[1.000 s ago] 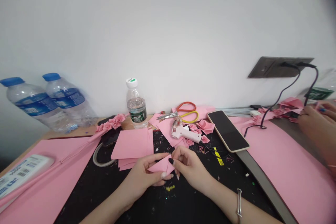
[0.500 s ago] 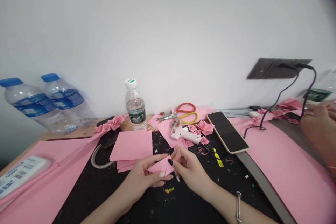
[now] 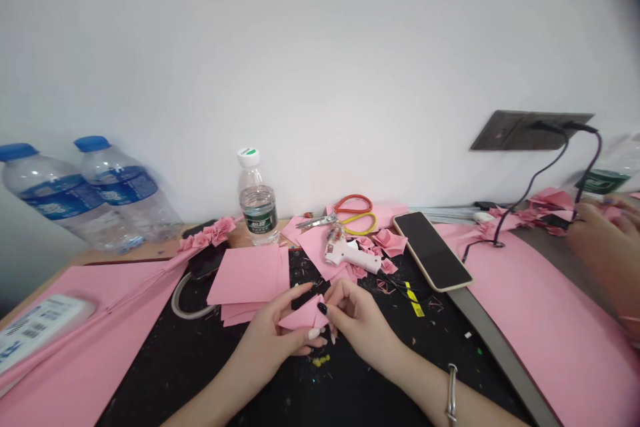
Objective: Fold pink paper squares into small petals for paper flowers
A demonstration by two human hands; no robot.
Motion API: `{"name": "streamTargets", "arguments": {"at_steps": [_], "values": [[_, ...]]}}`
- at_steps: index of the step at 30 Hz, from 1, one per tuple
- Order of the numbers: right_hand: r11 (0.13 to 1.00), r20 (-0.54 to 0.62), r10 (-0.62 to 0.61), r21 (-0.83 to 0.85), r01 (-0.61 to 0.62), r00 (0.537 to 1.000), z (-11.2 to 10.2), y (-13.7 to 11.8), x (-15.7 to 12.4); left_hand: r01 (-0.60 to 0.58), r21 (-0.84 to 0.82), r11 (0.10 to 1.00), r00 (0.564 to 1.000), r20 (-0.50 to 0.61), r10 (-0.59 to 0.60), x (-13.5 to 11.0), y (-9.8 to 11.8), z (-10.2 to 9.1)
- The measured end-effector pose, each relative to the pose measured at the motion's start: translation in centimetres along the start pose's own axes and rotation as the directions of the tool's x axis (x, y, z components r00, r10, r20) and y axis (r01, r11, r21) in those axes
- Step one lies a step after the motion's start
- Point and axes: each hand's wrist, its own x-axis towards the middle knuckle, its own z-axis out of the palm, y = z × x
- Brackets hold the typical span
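Between the fingers — a folded pink paper.

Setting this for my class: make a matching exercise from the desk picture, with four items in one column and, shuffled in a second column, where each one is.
Items:
1. white glue gun
2. folded pink paper
3. smartphone
4. red-and-yellow-handled scissors

Places:
A. Between the left hand and right hand
B. Farthest right of the four
C. Farthest back, near the wall
D. Between the stacked pink sheets and the smartphone

Pairs: 1-D, 2-A, 3-B, 4-C

Folded pink paper triangle, small, pinched at both ends
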Motion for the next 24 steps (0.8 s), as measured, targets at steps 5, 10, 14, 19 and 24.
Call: {"name": "streamTargets", "arguments": {"at_steps": [5, 10, 14, 19, 24], "values": [[0.999, -0.007, 0.034, 0.03, -0.034, 0.999, 0.03, -0.06, 0.1, -0.005, 0.009, 1.0, 1.0, -0.015, 0.005, 0.15, -0.04, 0.04], [0.998, -0.003, 0.036, 0.052, -0.036, 0.999, 0.06, 0.21, 0.13, 0.015, 0.032, 0.999, 1.0, -0.022, -0.014, 0.17, -0.14, 0.02], [0.996, -0.005, 0.036, 0.076, -0.036, 0.999, 0.03, 0.43, 0.11, 0.011, 0.032, 0.999, 1.0, -0.019, -0.01, 0.0, -0.07, 0.04], [0.996, -0.011, 0.033, 0.082, -0.032, 0.999, 0.03, 0.41, 0.13, -0.008, 0.028, 1.0, 1.0, -0.009, 0.008, -0.13, 0.13, 0.11], [0.993, -0.019, 0.041, 0.109, -0.039, 0.999, 0.14, 0.33, 0.07, -0.016, 0.033, 0.999, 1.0, 0.015, 0.016, -0.04, 0.04, 0.0]]}}
